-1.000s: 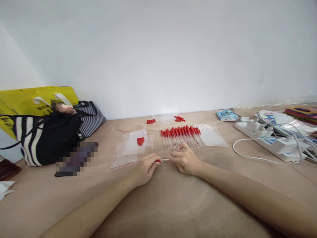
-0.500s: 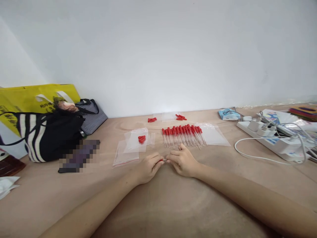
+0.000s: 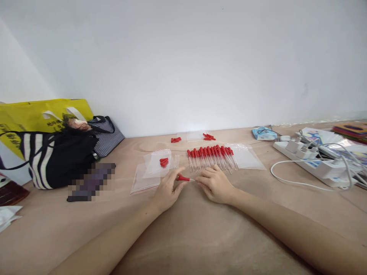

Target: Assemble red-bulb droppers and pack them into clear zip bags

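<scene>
A dropper with a red rubber bulb (image 3: 183, 178) and a thin clear tube lies crosswise between my hands. My right hand (image 3: 213, 185) pinches its tube; the far end is hidden under my fingers. Around the bulb, my left hand (image 3: 169, 190) has thumb and fingers spread, with a gap showing between them and the bulb. Beyond my right hand lies a row of red-topped droppers (image 3: 210, 156), side by side, tubes toward me. Loose red bulbs (image 3: 164, 162) rest on clear zip bags (image 3: 146, 177) past my left hand, beside a few bare tubes (image 3: 176, 160).
At the back are more red bulbs (image 3: 176, 140), another red pile (image 3: 209, 136) and clear tubes (image 3: 194, 136). A clear bag (image 3: 252, 158) lies right of the row. A power strip (image 3: 315, 164) with a looping white cable sits right; a black bag (image 3: 63, 156) stands left.
My left thumb and fingers have opened away from the red bulb, which now shows whole. My right hand keeps its pinch on the tube, almost unmoved.
</scene>
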{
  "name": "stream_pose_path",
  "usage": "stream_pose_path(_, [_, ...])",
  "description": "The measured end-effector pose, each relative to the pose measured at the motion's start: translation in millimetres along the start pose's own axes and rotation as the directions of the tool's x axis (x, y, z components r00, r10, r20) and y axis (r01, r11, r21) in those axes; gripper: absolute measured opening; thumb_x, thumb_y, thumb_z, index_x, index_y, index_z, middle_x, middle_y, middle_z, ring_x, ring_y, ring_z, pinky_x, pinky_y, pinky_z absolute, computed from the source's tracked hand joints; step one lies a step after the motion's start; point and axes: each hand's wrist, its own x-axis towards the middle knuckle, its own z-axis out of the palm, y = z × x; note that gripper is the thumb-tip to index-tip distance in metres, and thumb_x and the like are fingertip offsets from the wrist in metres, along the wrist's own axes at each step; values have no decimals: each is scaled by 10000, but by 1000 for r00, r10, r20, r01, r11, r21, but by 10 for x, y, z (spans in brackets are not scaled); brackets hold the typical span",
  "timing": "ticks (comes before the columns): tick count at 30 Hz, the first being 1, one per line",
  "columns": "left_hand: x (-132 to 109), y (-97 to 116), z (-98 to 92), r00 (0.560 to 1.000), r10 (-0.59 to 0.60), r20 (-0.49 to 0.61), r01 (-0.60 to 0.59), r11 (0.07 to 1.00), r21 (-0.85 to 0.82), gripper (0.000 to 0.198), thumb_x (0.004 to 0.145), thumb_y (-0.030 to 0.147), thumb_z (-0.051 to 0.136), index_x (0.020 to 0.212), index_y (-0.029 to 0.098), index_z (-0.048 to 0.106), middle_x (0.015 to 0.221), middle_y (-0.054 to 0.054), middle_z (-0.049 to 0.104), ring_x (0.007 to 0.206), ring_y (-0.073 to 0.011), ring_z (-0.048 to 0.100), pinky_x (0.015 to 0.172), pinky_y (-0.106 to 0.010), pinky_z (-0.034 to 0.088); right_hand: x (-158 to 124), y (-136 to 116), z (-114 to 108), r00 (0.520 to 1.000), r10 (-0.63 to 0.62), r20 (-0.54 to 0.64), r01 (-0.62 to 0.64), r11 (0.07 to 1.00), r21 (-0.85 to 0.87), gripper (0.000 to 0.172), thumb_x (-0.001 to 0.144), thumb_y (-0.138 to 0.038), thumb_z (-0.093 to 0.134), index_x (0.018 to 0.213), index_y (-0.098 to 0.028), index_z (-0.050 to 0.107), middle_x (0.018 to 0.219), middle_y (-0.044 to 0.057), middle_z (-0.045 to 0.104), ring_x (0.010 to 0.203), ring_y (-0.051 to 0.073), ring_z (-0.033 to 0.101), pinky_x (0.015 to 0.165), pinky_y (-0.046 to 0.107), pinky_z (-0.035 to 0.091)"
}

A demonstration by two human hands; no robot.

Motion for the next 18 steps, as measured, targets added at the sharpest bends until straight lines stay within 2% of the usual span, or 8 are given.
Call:
stream_pose_path(2, [7, -33, 2, 985, -166, -55, 167, 986, 22, 403, 762, 252, 532, 1123, 174, 370, 881, -28, 500, 672, -129, 507, 655, -280, 443, -8, 42, 21, 991, 134, -27, -133, 990, 41, 200, 795, -185, 437, 929, -192, 585, 798, 36, 608, 752, 156, 504, 651, 292, 229])
stream_pose_path(4, [26, -40, -17, 970, -240, 41, 238, 970, 45, 268, 760, 257, 517, 995, 168, 426, 767, 6, 485, 563, -106, 465, 566, -246, 419, 6, 100, 50, 948, 312, -63, -305, 947, 104, 219, 787, -188, 434, 972, -187, 551, 785, 22, 618, 731, 147, 525, 657, 282, 241])
stream_pose_path(6, [51, -16, -49, 961, -191, 201, 178, 981, 81, 95, 778, 251, 479, 834, 175, 481, 664, 29, 474, 547, -107, 454, 545, -230, 385, 56, 166, 78, 878, 471, -85, -455, 877, 152, 225, 769, -196, 443, 979, -177, 523, 725, 0, 620, 678, 137, 536, 667, 277, 247])
stream_pose_path(8, [71, 23, -76, 952, -120, 280, 93, 990, 108, 80, 784, 241, 462, 750, 178, 501, 619, 31, 474, 572, -118, 461, 552, -228, 364, 150, 228, 100, 811, 576, -101, -558, 814, 162, 209, 749, -199, 450, 948, -173, 510, 683, -16, 618, 652, 134, 541, 676, 278, 246])
stream_pose_path(14, [81, 69, -83, 957, -89, 276, 55, 990, 128, 73, 782, 219, 454, 759, 176, 509, 613, 28, 489, 590, -125, 474, 562, -227, 353, 533, 323, 200, 663, 738, -128, -732, 674, 95, 138, 732, -191, 434, 847, -186, 509, 738, -5, 635, 696, 152, 559, 705, 296, 223])
stream_pose_path(16, [82, 57, -82, 956, -88, 280, 54, 990, 129, 73, 782, 221, 456, 760, 176, 509, 612, 28, 493, 589, -126, 476, 561, -227, 354, 617, 319, 250, 634, 764, -117, -764, 643, 59, 130, 730, -190, 432, 830, -186, 514, 733, 0, 635, 683, 155, 561, 717, 308, 214])
stream_pose_path(18, [86, 44, -84, 955, -85, 284, 50, 991, 128, 73, 781, 223, 459, 766, 176, 513, 611, 28, 493, 587, -126, 478, 557, -226, 356, 662, 309, 294, 625, 774, -104, -777, 630, 18, 127, 729, -191, 432, 819, -182, 521, 735, 11, 634, 673, 158, 560, 720, 317, 207])
